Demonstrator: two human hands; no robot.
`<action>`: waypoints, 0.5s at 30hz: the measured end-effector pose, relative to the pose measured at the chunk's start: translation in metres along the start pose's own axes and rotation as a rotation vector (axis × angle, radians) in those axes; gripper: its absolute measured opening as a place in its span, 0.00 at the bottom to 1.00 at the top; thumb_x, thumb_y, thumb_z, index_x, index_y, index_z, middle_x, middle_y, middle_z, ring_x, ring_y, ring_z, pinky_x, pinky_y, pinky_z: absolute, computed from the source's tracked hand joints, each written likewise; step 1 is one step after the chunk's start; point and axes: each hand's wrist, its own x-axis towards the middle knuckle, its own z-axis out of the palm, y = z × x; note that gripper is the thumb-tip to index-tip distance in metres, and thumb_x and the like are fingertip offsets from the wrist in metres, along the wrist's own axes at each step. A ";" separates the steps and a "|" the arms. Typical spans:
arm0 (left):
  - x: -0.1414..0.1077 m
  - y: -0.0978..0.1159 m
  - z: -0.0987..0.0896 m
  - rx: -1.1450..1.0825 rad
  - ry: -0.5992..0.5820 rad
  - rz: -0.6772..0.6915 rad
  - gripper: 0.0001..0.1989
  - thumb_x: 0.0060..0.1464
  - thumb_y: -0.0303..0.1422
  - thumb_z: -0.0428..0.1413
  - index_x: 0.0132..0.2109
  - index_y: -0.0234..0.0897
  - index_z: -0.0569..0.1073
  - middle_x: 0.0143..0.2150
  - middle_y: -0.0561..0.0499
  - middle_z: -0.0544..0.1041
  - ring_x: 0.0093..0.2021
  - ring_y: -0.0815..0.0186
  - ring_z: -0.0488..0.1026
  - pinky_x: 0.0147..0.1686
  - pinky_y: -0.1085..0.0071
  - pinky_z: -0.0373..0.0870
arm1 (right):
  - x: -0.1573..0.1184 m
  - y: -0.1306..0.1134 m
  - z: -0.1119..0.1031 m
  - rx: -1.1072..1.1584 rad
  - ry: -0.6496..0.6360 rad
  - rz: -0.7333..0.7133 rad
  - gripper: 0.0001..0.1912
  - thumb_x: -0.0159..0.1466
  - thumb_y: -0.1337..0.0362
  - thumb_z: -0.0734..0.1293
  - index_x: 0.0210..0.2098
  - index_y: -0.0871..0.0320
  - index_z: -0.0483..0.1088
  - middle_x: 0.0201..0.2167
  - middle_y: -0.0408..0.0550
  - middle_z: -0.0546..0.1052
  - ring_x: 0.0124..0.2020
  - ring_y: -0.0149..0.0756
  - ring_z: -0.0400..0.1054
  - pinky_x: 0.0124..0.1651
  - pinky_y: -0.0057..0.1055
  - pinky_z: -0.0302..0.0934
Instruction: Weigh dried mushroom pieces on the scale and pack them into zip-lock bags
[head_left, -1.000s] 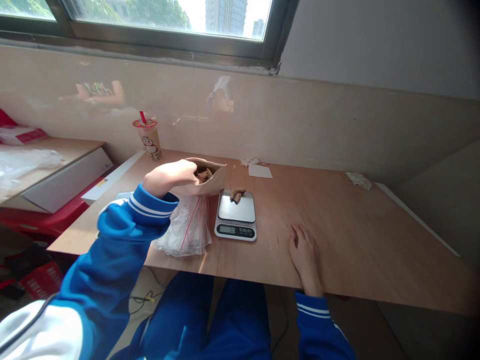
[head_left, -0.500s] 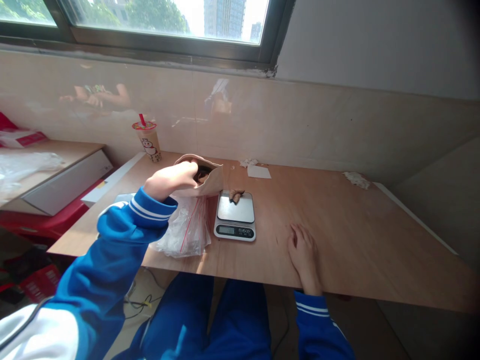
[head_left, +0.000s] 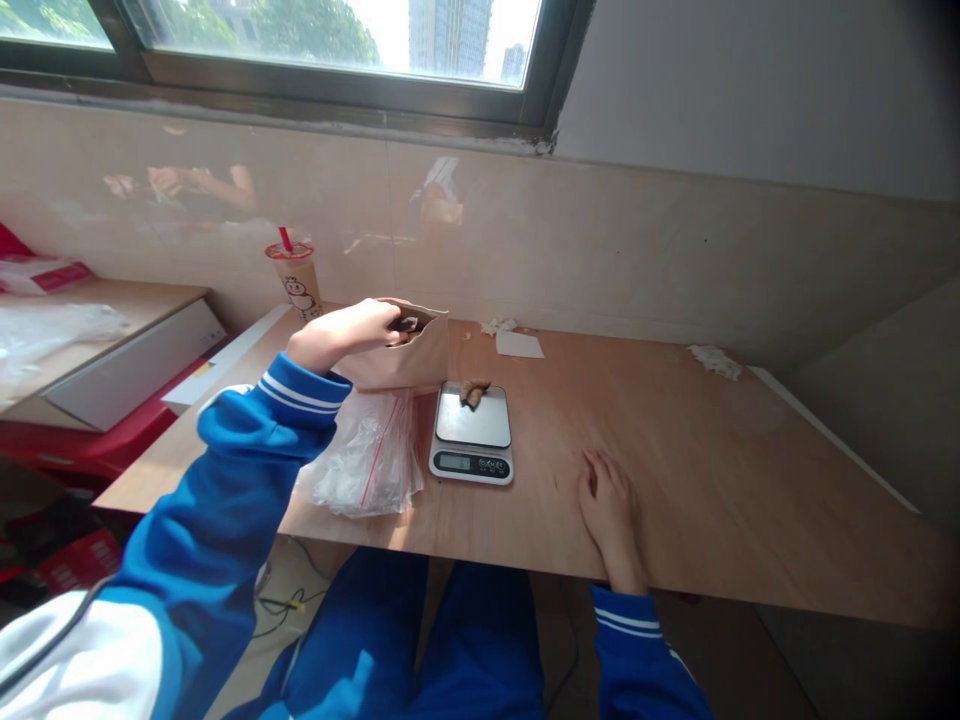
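Note:
My left hand (head_left: pixel 352 332) is at the mouth of a tan paper bag (head_left: pixel 412 368), fingers curled over its near rim. Dark brown dried pieces (head_left: pixel 406 326) show at the fingertips, and the fingers look closed on them; how many they hold is hidden. Just right of the bag, a small brown dried piece (head_left: pixel 473 393) rests on the steel plate of a white digital kitchen scale (head_left: pixel 471 428). The scale's display is lit, but its reading is too small to tell. My right hand (head_left: pixel 609 505) lies flat and open on the table, to the right of the scale.
Clear zip bags (head_left: pixel 367 460) are piled in front of the paper bag. A milk-tea cup (head_left: pixel 296 278) with a red straw stands behind it. A white card (head_left: pixel 519 344) and crumpled tissue (head_left: pixel 715 361) lie along the wall side of the wooden table (head_left: pixel 675 420).
My left hand has come up slightly from deeper in the paper bag, with brown pieces now at its fingertips. The bag stands more upright. My right hand stays in place.

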 end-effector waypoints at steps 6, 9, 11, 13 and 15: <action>0.007 -0.007 0.003 -0.175 -0.006 0.133 0.27 0.53 0.36 0.51 0.60 0.37 0.69 0.61 0.48 0.71 0.56 0.60 0.70 0.54 0.71 0.66 | 0.000 0.001 0.001 0.004 0.018 -0.024 0.21 0.66 0.63 0.53 0.50 0.62 0.71 0.52 0.59 0.74 0.56 0.49 0.65 0.56 0.47 0.61; 0.010 -0.014 0.005 -0.264 -0.034 0.232 0.29 0.50 0.36 0.55 0.60 0.37 0.69 0.61 0.48 0.71 0.56 0.59 0.69 0.56 0.69 0.65 | 0.000 0.001 0.001 0.005 0.020 -0.026 0.21 0.66 0.63 0.53 0.50 0.62 0.71 0.52 0.60 0.74 0.55 0.49 0.66 0.56 0.48 0.61; 0.010 -0.015 0.005 -0.299 -0.067 0.257 0.31 0.48 0.37 0.56 0.61 0.38 0.68 0.61 0.48 0.70 0.57 0.58 0.69 0.56 0.68 0.65 | 0.000 0.000 0.000 0.009 0.017 -0.022 0.21 0.66 0.63 0.53 0.50 0.61 0.71 0.52 0.59 0.74 0.55 0.49 0.66 0.56 0.48 0.61; 0.008 -0.014 0.004 -0.336 -0.115 0.254 0.32 0.47 0.36 0.57 0.61 0.38 0.67 0.61 0.47 0.71 0.56 0.57 0.69 0.56 0.66 0.66 | -0.001 -0.001 -0.001 0.015 0.009 -0.020 0.21 0.66 0.62 0.53 0.51 0.61 0.71 0.52 0.59 0.74 0.56 0.49 0.65 0.57 0.48 0.61; 0.004 -0.011 0.003 -0.367 -0.161 0.234 0.34 0.46 0.34 0.56 0.63 0.38 0.65 0.60 0.47 0.71 0.56 0.57 0.69 0.56 0.66 0.66 | -0.001 -0.001 -0.002 0.019 -0.001 -0.016 0.21 0.66 0.62 0.53 0.51 0.61 0.70 0.53 0.59 0.74 0.56 0.49 0.65 0.57 0.48 0.61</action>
